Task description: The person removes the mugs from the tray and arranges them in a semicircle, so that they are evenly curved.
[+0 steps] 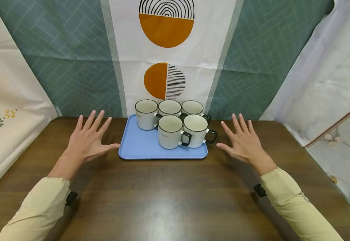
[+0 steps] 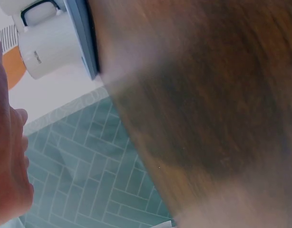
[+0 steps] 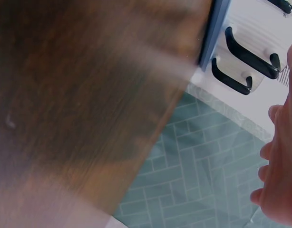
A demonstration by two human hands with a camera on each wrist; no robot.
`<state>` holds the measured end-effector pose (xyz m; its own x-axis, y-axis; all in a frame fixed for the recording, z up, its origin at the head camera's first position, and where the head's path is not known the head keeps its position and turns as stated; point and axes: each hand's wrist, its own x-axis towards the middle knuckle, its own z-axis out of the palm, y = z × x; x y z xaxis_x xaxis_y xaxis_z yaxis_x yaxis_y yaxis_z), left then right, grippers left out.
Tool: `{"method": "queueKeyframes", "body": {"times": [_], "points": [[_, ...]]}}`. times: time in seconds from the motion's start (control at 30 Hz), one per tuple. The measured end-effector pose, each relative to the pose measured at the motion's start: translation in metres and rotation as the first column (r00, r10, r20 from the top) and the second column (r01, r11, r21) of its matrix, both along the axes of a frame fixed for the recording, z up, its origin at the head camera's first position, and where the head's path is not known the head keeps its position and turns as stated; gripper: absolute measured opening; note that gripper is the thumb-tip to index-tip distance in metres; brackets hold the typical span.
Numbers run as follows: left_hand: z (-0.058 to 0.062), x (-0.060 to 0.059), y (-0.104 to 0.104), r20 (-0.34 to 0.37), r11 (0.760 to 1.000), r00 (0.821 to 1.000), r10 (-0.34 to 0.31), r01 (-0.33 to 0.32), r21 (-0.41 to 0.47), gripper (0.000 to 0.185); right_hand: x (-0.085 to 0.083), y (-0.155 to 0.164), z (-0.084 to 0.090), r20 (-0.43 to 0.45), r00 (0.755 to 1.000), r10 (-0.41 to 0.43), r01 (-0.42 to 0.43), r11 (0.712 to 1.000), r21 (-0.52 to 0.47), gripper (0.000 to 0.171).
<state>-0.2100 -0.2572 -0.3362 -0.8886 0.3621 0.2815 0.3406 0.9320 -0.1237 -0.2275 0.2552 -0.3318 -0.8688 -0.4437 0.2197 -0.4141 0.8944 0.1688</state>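
Observation:
A light blue tray (image 1: 138, 147) lies on the brown table (image 1: 162, 201) near its far edge. Several white mugs (image 1: 170, 131) with black rims and handles stand on its back and right part. My left hand (image 1: 88, 139) hovers with fingers spread just left of the tray, holding nothing. My right hand (image 1: 242, 140) hovers spread just right of the tray, its thumb near a mug handle (image 1: 211, 136). The left wrist view shows a mug (image 2: 51, 47) and the tray edge (image 2: 84, 38). The right wrist view shows black mug handles (image 3: 248, 54) and the tray edge (image 3: 213, 31).
A teal patterned backdrop (image 1: 72, 67) with a white banner bearing orange half circles (image 1: 165, 30) hangs right behind the table. Pale cloths (image 1: 6, 110) close in both sides. Bare tabletop stretches from the tray to the front.

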Motion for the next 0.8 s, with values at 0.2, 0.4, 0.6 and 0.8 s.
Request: {"method": "queueKeyframes", "body": {"times": [0.2,0.4,0.6,0.8], "points": [[-0.0008,-0.0008,-0.0014,-0.014,1.000,1.000,-0.004,0.004,-0.021,0.100,-0.0001,-0.0018,0.0017,-0.019,1.000,0.007,-0.007,1.000,0.017,0.082],[0.0006,0.0004,-0.0021,-0.016,0.999,1.000,0.004,-0.004,-0.038,0.101,-0.0010,-0.0018,0.0039,-0.022,1.000,0.002,-0.001,0.999,0.036,0.082],[0.0055,0.0012,-0.0002,0.245,0.979,0.969,0.024,-0.073,0.193,0.092,-0.0002,-0.0027,0.0060,0.089,0.996,0.003,0.003,0.997,-0.073,0.081],[0.0067,-0.0016,0.0070,0.481,0.870,0.876,-0.035,-0.210,0.446,0.080,0.0020,-0.0074,0.0050,0.270,0.962,0.041,0.055,0.940,-0.336,0.077]]}}
